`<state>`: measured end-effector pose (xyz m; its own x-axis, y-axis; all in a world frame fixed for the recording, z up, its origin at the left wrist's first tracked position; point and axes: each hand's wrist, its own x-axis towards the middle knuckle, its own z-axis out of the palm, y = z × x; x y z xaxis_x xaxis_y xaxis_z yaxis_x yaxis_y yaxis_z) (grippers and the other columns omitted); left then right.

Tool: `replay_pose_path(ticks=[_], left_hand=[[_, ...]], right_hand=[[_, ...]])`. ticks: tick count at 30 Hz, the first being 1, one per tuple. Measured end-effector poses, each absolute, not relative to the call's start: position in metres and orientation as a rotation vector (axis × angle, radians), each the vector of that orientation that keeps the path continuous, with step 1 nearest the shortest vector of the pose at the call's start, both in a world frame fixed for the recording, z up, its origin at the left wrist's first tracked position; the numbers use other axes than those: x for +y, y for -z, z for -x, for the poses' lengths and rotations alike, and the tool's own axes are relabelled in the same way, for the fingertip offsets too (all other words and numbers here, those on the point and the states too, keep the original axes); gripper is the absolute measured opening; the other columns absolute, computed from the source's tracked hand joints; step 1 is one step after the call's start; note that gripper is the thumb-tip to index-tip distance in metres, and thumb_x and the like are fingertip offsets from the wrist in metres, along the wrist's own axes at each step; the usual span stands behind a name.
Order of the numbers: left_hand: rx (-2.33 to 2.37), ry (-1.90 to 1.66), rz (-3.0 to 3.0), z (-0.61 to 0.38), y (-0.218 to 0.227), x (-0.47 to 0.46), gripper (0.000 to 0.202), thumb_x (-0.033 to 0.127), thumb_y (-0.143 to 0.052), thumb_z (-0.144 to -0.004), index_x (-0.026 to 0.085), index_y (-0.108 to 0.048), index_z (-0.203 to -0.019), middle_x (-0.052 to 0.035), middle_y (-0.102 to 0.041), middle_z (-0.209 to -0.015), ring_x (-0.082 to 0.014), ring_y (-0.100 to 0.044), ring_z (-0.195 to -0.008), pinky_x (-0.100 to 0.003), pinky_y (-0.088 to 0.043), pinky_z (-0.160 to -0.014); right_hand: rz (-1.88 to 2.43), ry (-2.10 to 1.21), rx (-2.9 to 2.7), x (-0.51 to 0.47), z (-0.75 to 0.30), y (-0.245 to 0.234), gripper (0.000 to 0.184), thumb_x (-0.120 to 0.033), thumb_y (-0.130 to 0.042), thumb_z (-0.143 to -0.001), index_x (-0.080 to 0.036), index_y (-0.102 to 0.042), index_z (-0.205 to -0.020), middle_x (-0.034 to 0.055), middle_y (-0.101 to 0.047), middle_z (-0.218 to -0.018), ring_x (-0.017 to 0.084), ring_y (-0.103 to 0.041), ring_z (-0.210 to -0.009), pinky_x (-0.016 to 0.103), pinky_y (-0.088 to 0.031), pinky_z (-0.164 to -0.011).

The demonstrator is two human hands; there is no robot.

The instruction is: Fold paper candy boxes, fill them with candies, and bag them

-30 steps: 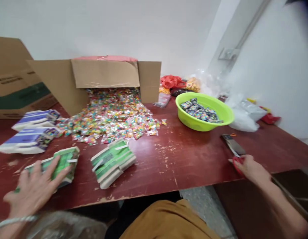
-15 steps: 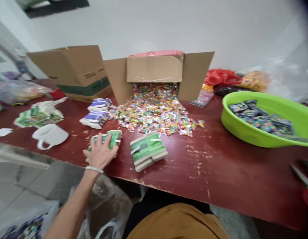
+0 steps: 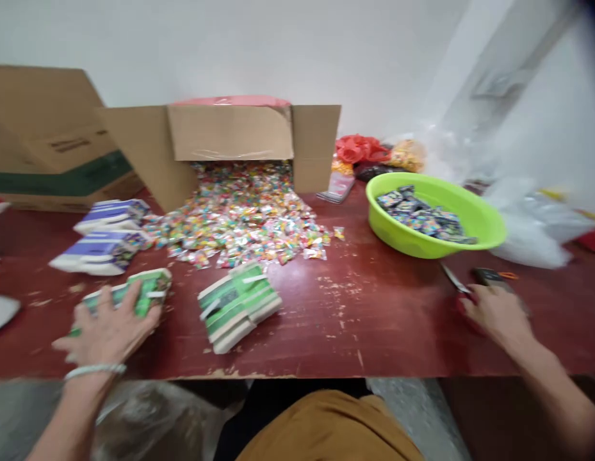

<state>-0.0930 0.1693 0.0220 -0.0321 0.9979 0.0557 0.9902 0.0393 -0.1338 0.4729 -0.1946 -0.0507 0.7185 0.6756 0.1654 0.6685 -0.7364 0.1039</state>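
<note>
My left hand (image 3: 107, 330) lies with fingers spread on a strapped bundle of green-and-white packaging (image 3: 150, 288), partly hiding it. Beside it on the tabletop is a second green bundle (image 3: 238, 306), tied with white strips. At the right, my right hand (image 3: 501, 317) is closed around the red handles of a pair of scissors (image 3: 455, 280), whose blades point up and left across the table. A dark, flat object (image 3: 489, 278) lies just behind that hand; its kind is unclear. Two purple-and-white bundles (image 3: 98, 248) rest beyond my left hand.
An open cardboard box (image 3: 230, 131) on its side spills small wrapped candies (image 3: 249, 224) over the dark red table (image 3: 326, 346). A lime-green basin (image 3: 403, 240) holds dark packets. Another carton (image 3: 42, 141) stands back left; clear plastic bags (image 3: 532, 224) lie at right.
The view has swung right. My right hand has come into view and grips the scissors. My left hand stays on the green bundle.
</note>
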Motion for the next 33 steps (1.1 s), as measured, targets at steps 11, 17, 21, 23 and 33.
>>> replay_pose_path(ticks=[11, 17, 21, 23, 33], left_hand=[[-2.072, -0.002, 2.185, 0.124, -0.029, 0.191, 0.066, 0.054, -0.044, -0.085, 0.025, -0.037, -0.144, -0.0163, -0.029, -0.152, -0.0475, -0.02, -0.136, -0.074, -0.015, -0.101], [-1.855, 0.264, 2.363, 0.074, -0.026, 0.13, 0.067, 0.045, -0.036, -0.09, 0.018, -0.021, -0.149, -0.0103, -0.015, -0.158, -0.0304, -0.009, -0.146, -0.052, -0.008, -0.117], [-1.793, 0.288, 2.74, 0.039, -0.006, 0.087, 0.083, 0.062, -0.042, -0.083, 0.018, -0.019, -0.15, -0.0083, -0.013, -0.159, -0.026, -0.015, -0.145, -0.039, -0.02, -0.117], [-1.811, 0.236, 2.77, 0.028, 0.003, 0.081, 0.093, 0.068, -0.048, -0.077, 0.02, -0.018, -0.151, -0.0075, -0.01, -0.16, -0.0312, -0.01, -0.146, -0.047, -0.018, -0.117], [-1.608, 0.117, 2.851, 0.008, 0.006, 0.093, 0.087, 0.071, -0.036, -0.082, 0.017, -0.026, -0.15, -0.0117, -0.016, -0.158, -0.0384, -0.006, -0.145, -0.069, -0.005, -0.11]], right_hand=[[-2.928, 0.334, 2.299, -0.049, -0.305, 0.029, 0.041, -0.049, -0.049, -0.085, -0.024, -0.056, -0.116, 0.0117, -0.063, -0.111, 0.026, -0.062, -0.096, 0.041, -0.05, -0.087], [-2.8, 1.239, 2.485, 0.033, -0.225, 0.024, 0.05, -0.045, -0.053, -0.086, -0.021, -0.048, -0.129, 0.0117, -0.06, -0.118, 0.023, -0.061, -0.097, 0.038, -0.053, -0.083], [-2.744, 1.334, 2.573, 0.074, -0.203, 0.026, 0.06, -0.047, -0.056, -0.085, -0.019, -0.041, -0.136, 0.0129, -0.052, -0.131, 0.024, -0.056, -0.11, 0.039, -0.046, -0.094], [-2.734, 1.023, 2.71, 0.091, -0.194, 0.019, 0.055, -0.047, -0.055, -0.087, -0.019, -0.046, -0.134, 0.0122, -0.05, -0.134, 0.025, -0.049, -0.12, 0.041, -0.037, -0.103], [-2.548, 0.69, 2.366, 0.152, -0.137, -0.01, 0.04, -0.051, -0.05, -0.089, -0.02, -0.073, -0.097, 0.0159, -0.06, -0.114, 0.033, -0.048, -0.112, 0.046, -0.036, -0.092]])
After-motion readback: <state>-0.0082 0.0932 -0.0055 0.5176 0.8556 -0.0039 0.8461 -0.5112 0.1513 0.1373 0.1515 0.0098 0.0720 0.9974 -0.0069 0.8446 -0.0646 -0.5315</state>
